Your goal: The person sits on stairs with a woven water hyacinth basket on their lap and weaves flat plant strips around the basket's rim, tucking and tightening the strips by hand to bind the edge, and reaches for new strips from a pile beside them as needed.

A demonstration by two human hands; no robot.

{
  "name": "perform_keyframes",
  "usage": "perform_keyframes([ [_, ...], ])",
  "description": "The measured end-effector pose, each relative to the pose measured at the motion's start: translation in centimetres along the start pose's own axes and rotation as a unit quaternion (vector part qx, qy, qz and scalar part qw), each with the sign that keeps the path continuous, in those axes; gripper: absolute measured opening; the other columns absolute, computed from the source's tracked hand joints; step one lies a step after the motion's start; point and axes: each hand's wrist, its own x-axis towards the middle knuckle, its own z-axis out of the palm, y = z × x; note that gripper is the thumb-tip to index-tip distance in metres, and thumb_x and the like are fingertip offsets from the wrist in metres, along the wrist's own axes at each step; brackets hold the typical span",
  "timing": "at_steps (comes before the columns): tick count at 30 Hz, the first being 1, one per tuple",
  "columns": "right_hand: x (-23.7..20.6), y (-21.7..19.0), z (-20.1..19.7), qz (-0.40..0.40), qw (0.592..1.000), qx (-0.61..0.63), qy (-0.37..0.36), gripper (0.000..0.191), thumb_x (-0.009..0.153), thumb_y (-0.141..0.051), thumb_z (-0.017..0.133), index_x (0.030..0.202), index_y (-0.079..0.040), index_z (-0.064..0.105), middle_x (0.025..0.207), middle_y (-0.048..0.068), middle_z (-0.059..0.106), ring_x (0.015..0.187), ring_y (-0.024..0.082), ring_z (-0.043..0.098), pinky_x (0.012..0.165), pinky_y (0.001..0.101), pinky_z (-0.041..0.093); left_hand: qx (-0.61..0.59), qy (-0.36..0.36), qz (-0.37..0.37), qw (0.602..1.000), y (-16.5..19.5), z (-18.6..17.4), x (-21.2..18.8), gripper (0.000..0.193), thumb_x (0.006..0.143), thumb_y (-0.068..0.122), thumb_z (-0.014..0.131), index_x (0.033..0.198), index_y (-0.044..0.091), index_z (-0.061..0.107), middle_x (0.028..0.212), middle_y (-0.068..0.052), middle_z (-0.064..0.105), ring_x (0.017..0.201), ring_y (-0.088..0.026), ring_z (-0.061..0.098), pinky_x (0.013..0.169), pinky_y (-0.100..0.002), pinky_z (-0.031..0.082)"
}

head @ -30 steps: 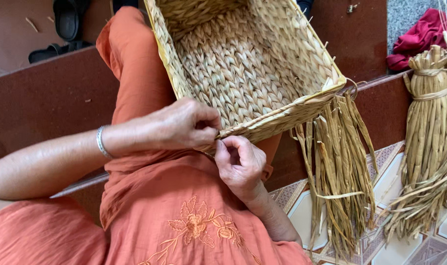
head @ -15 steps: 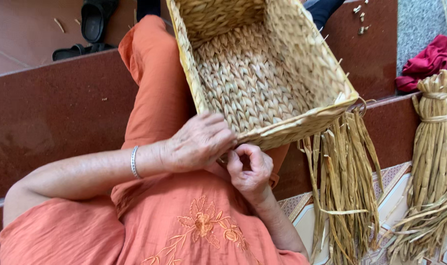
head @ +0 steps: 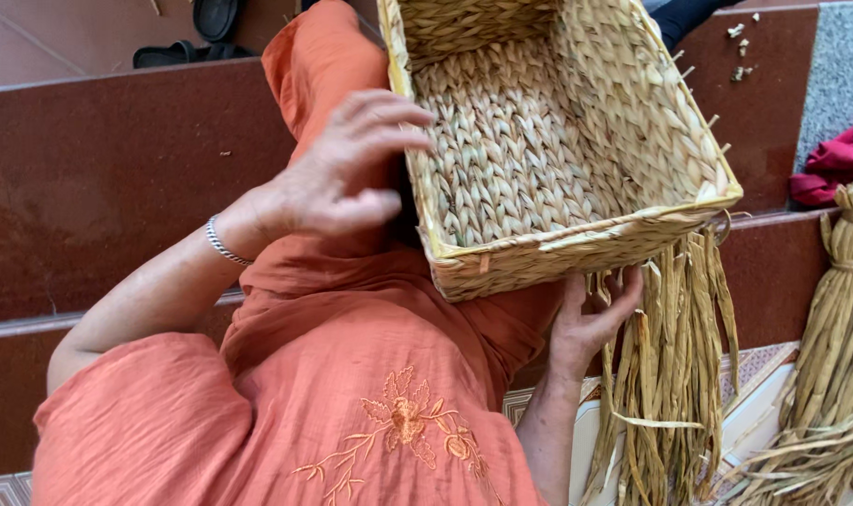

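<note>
Loose dried-reed strands (head: 675, 375) hang lengthwise down the lower right of the frame beside my right hand (head: 591, 323), fingers spread against them under the rectangular woven straw basket (head: 558, 141), nearer than my released, open left hand (head: 337, 178)

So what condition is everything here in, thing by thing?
Woven basket: empty, tilted on the lap, unfinished.
Loose strands: hanging from the basket's corner, unwoven.
Left hand: lifted, fingers spread, beside the basket's rim.
Right hand: under the basket, among the strands.
Straw bundle: tied.
</note>
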Motion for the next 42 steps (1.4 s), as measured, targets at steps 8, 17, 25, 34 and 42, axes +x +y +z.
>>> perform_keyframes([
  [8, 2.0, 2.4, 1.0, 0.000, 0.999, 0.049, -0.021, 0.076, 0.106, -0.011, 0.067, 0.165, 0.001, 0.021, 0.165, 0.030, 0.028, 0.143, 0.038, 0.054, 0.114, 0.0464, 0.050, 0.042, -0.086, 0.060, 0.994, -1.4, 2.6, 2.2, 0.035, 0.092, 0.038, 0.079, 0.120, 0.019, 0.067, 0.142, -0.003, 0.062, 0.151, -0.029, 0.037, 0.123, -0.062, 0.008],
  [17, 8.0, 0.5, 1.3, -0.034, 0.995, 0.095, 0.026, 0.054, 0.106, 0.000, 0.060, 0.155, 0.003, 0.037, 0.160, 0.032, 0.034, 0.140, 0.046, 0.053, 0.105, 0.0492, 0.053, 0.007, -0.062, 0.076, 0.995, -2.1, 6.0, 5.1, 0.025, 0.093, 0.041, 0.081, 0.105, 0.021, 0.071, 0.101, 0.006, 0.069, 0.105, -0.017, 0.061, 0.111, -0.047, 0.033],
  [25, 14.5, 0.6, 0.7, 0.060, 0.988, 0.120, 0.077, 0.042, 0.108, -0.003, 0.058, 0.150, -0.004, 0.052, 0.153, 0.021, 0.055, 0.140, 0.035, 0.056, 0.118, 0.0473, 0.048, 0.110, 0.009, 0.104, 0.988, 1.2, 9.7, 10.3, 0.026, 0.090, 0.032, 0.084, 0.108, 0.019, 0.071, 0.103, -0.001, 0.068, 0.111, -0.022, 0.061, 0.110, -0.058, 0.029],
  [34, 15.4, 1.7, -1.3, 0.043, 0.985, 0.091, 0.140, 0.042, 0.111, -0.012, 0.051, 0.153, -0.011, 0.050, 0.165, 0.014, 0.041, 0.155, 0.032, 0.033, 0.132, 0.0482, 0.020, 0.053, -0.089, 0.113, 0.988, 6.8, 8.5, 15.3, 0.034, 0.079, 0.004, 0.087, 0.107, 0.004, 0.066, 0.108, -0.012, 0.071, 0.099, -0.031, 0.064, 0.087, -0.043, 0.051],
  [42, 15.0, 3.5, -3.9, 0.064, 0.979, 0.119, 0.155, 0.032, 0.109, -0.018, 0.058, 0.140, -0.013, 0.063, 0.160, 0.012, 0.049, 0.151, 0.028, 0.044, 0.128, 0.0459, 0.039, 0.054, -0.078, 0.076, 0.993, 11.9, 12.6, 14.1, 0.029, 0.088, -0.002, 0.085, 0.110, 0.005, 0.066, 0.105, -0.009, 0.071, 0.094, -0.024, 0.067, 0.083, -0.032, 0.051],
])
